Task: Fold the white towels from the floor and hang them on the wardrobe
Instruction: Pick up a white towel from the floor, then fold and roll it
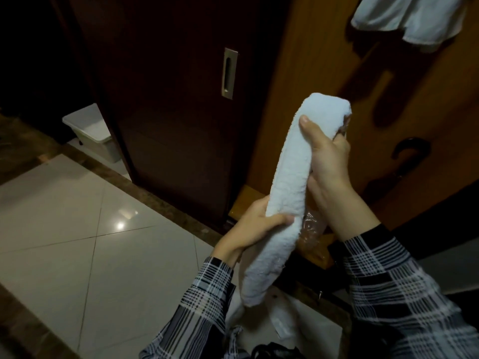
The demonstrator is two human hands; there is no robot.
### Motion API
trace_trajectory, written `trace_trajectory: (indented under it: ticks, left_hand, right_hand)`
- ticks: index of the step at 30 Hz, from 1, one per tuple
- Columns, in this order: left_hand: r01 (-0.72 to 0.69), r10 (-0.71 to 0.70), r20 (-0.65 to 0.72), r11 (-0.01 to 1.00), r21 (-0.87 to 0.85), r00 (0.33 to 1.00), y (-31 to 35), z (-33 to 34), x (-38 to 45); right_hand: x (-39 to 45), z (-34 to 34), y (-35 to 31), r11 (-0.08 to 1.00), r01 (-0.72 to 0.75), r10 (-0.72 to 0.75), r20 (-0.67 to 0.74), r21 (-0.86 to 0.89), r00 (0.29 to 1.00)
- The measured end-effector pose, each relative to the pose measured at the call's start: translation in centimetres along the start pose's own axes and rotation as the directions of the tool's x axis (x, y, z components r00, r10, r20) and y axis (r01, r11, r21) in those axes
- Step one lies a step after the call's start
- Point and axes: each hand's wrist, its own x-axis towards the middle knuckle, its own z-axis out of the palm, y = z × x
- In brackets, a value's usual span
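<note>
White terry fills our grip: we hold a folded towel [287, 187] as a long, thick strip, slanting up toward the wardrobe [324, 60]. Our right hand [329, 161] grasps the upper part of the towel, thumb pressed across its face and fingers curled behind it. Our left hand [255, 224] holds it lower down, the thumb lying over the front edge and the fingers wrapped round the back. Both wrists come out of black-and-white plaid sleeves [404, 288], forearms raised in front of us.

Beside the wardrobe's orange-brown panel stands a dark sliding door [181, 112] with a recessed metal handle [229, 73]. Glossy pale floor tiles [103, 242] spread out from the wardrobe's foot, edged by a brown stone border [155, 200]. Past the dark door, away from the wardrobe, sits a white bin [93, 133]. High on the wardrobe a second white towel [412, 19] hangs. A dark curved hook [409, 149] shows on the wardrobe panel just beyond our right hand.

The held towel looks nubby and soft, its top end rounded over, its bottom end hanging loose below our left wrist.
</note>
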Motion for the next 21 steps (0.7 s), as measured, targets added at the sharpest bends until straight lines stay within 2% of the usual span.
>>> trace_trajectory:
  ticks: [5, 8, 10, 13, 17, 21]
  left_hand:
    - [0.117, -0.115, 0.025, 0.992, -0.055, 0.993, 0.6, -0.2, -0.6]
    - [0.123, -0.123, 0.037, 0.992, 0.0, 0.992, 1.6, 0.2, -0.8]
    - [0.116, -0.116, 0.016, 0.993, -0.004, 0.993, 2.2, 0.7, -1.1]
    - [0.127, -0.134, -0.062, 0.986, -0.104, 0.989, 2.8, 1.2, -1.2]
    - [0.136, -0.19, -0.197, 0.957, -0.256, 0.962, 3.7, 1.0, -1.2]
    - [0.047, -0.21, -0.294, 0.877, -0.478, 0.933, 4.3, 0.7, -1.7]
  right_hand:
    - [2.0, -0.4, -0.7, 0.973, -0.227, 0.227, -0.006, -0.053, 0.974]
    - [3.0, -0.3, -0.2, 0.918, -0.383, 0.384, -0.015, -0.105, 0.923]
    - [3.3, -0.5, 0.4, 0.889, -0.427, 0.432, -0.006, -0.166, 0.902]
    - [2.4, -1.6, 1.9, 0.86, -0.437, 0.488, 0.173, -0.263, 0.856]
    - [1.6, -3.5, 5.1, 0.77, -0.608, 0.637, 0.285, -0.191, 0.716]
    - [-0.6, -5.4, 7.7, 0.797, -0.593, 0.573, 0.457, -0.116, 0.68]
